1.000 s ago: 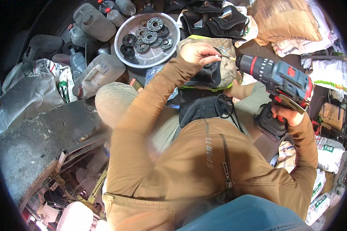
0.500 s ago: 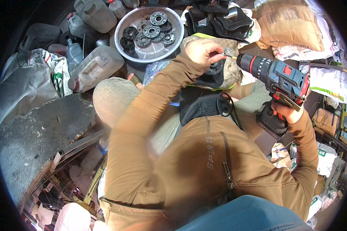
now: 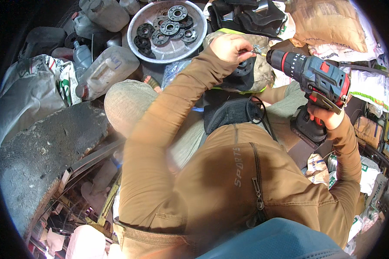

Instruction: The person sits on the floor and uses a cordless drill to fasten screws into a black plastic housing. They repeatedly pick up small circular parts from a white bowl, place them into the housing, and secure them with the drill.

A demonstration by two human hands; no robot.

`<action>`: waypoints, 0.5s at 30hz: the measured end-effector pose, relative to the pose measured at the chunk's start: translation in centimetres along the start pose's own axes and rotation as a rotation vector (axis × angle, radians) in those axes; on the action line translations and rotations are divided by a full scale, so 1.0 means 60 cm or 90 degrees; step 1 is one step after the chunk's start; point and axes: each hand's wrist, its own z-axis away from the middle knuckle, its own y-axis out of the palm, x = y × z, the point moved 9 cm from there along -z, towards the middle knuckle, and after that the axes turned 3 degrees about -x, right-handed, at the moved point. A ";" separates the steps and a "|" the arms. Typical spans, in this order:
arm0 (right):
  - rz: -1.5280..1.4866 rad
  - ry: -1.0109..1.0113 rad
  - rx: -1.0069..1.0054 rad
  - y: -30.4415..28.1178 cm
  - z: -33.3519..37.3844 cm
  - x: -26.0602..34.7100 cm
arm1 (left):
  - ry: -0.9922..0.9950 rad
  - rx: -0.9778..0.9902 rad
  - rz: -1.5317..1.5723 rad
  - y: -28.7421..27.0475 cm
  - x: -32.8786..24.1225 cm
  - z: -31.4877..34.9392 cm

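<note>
My right hand [image 3: 326, 116] wraps round the handle of a blue-grey and black cordless drill [image 3: 317, 75], whose chuck points left. Out of the chuck sticks a short brass-coloured bit. Thumb and fingers of my left hand [image 3: 231, 47] pinch together at the bit's tip, on a small shiny metal piece [image 3: 256, 49] whose exact kind is too small to tell. Under that hand a dark round flange [image 3: 243, 69] lies on a camouflage-patterned cloth [image 3: 264, 71], partly hidden by my fingers and sleeve.
Beyond my left arm, a white mesh basket [image 3: 132, 32] holds several metal flanges [image 3: 169, 27]. Plastic jugs [image 3: 112, 71] crowd the left, by a dark slab [image 3: 43, 142]. Sacks [image 3: 328, 21] and black padded items [image 3: 250, 19] lie at the far right. A black mesh pouch [image 3: 227, 114] rests at my lap.
My view has shifted slightly, so the basket and jugs sit higher in the picture. Both hands keep their holds; the drill stays lined up with my left fingers.
</note>
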 end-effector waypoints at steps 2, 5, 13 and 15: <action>-0.019 0.037 -0.002 0.000 -0.004 -0.009 | 0.019 -0.006 -0.008 0.001 -0.001 0.001; 0.022 0.077 0.013 0.001 -0.014 -0.013 | -0.006 0.015 -0.013 0.010 0.008 0.008; -0.102 0.124 0.002 0.011 -0.106 -0.007 | -0.113 0.156 -0.013 0.046 0.107 0.030; -0.106 0.124 0.025 0.022 -0.139 -0.008 | -0.175 0.227 -0.012 0.070 0.147 0.051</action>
